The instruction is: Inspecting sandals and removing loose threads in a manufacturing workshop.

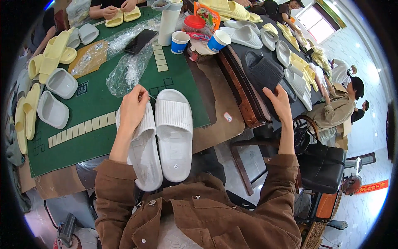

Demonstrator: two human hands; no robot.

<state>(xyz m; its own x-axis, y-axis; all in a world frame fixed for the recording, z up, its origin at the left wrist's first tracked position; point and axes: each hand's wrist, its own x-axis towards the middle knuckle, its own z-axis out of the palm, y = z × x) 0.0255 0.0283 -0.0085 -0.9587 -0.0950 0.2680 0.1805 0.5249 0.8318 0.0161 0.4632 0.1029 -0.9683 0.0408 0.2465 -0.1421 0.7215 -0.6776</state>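
Observation:
Two light-grey ribbed slippers, one on the left (pixel 145 159) and one on the right (pixel 174 143), lie side by side at the table's near edge, in front of my body. My left hand (pixel 134 108) is closed in a pinch above the left slipper's strap. A thin pale strand (pixel 151 97) runs from its fingertips toward the right slipper. Off to the right, my right hand (pixel 279 101) reaches to the near edge of a dark slipper (pixel 265 69) on the dark table. Its thumb and fingers are apart, and I see nothing held in it.
Yellow slippers (pixel 54 58) and loose grey ones (pixel 61 83) sit on the green mat (pixel 95 139). Beyond lie a black phone (pixel 141 41), clear plastic bags (pixel 128 70), paper cups (pixel 180 42) and a white bottle (pixel 169 25). More slippers line the dark table; other people work around.

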